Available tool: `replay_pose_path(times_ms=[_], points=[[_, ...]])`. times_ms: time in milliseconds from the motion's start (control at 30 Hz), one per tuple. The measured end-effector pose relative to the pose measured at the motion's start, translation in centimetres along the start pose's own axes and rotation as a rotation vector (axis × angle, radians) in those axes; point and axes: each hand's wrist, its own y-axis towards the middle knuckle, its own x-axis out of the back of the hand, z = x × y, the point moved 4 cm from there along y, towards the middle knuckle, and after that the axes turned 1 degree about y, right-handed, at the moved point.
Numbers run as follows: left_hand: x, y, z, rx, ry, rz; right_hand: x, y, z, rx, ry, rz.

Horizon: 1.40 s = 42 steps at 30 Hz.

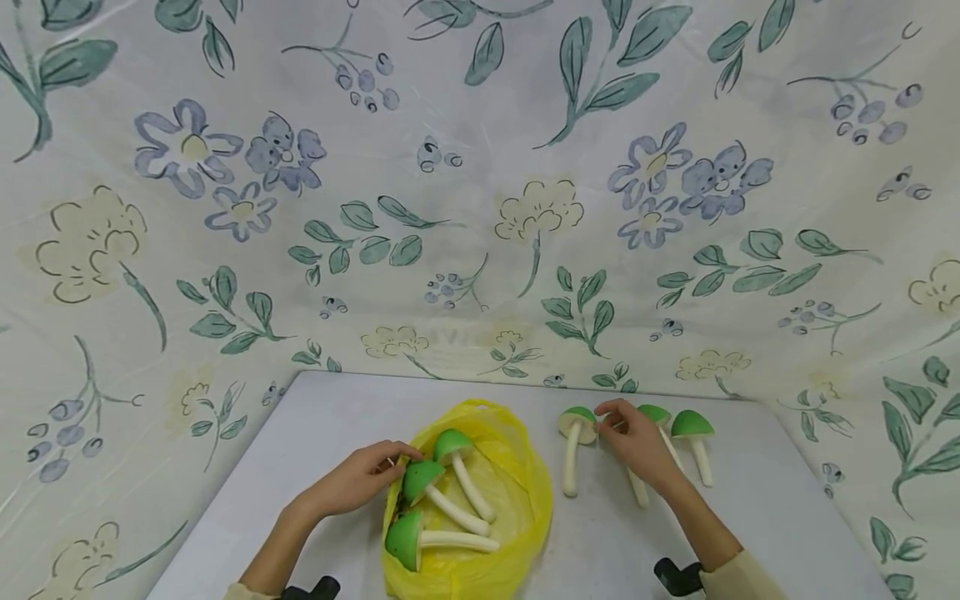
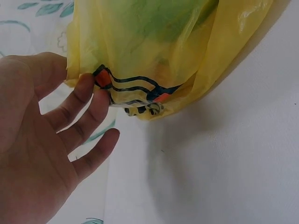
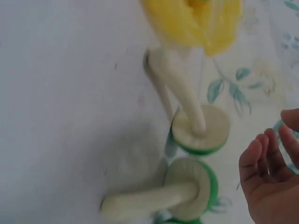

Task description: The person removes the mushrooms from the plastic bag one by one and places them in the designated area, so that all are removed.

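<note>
A yellow plastic bag lies spread open on the table, with three green-capped toy mushrooms inside. My left hand is at the bag's left rim; in the left wrist view its thumb and fingers pinch the thin plastic. Right of the bag lie several more such mushrooms, among them a left one and a far right one. Over them hovers my right hand, fingers loosely bent and holding nothing. It partly hides one mushroom. The right wrist view shows a gap between this hand and the nearest mushroom.
The white table ends at a floral-patterned sheet that rises behind and on both sides. Dark devices are worn at both wrists. Printed figures mark the bag's outside in the left wrist view.
</note>
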Motion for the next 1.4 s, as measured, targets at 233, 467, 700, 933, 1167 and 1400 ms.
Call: replay_pose_path(times_ms=[233, 467, 700, 933, 1167, 1400], points=[[0.0, 0.1, -0.2, -0.003, -0.001, 0.004, -4.5, 0.5, 2.4, 0.052, 0.031, 0.218], [-0.1, 0.2, -0.1, -0.007, 0.001, 0.004, -8.8, 0.7, 4.5, 0.121, 0.054, 0.474], [-0.1, 0.1, 0.0, 0.0, -0.005, 0.005, -11.5, 1.2, 5.3, 0.101, 0.035, 0.598], [0.0, 0.1, -0.1, 0.011, 0.001, 0.0, -12.8, 1.9, 6.3, 0.088, -0.032, 0.674], [0.1, 0.0, -0.3, 0.007, 0.005, -0.004, -13.9, 2.4, 6.9, 0.115, -0.074, 0.697], [0.0, 0.0, 0.0, 0.008, -0.015, 0.007, -15.7, 1.8, 7.2, 0.12, -0.111, 0.691]])
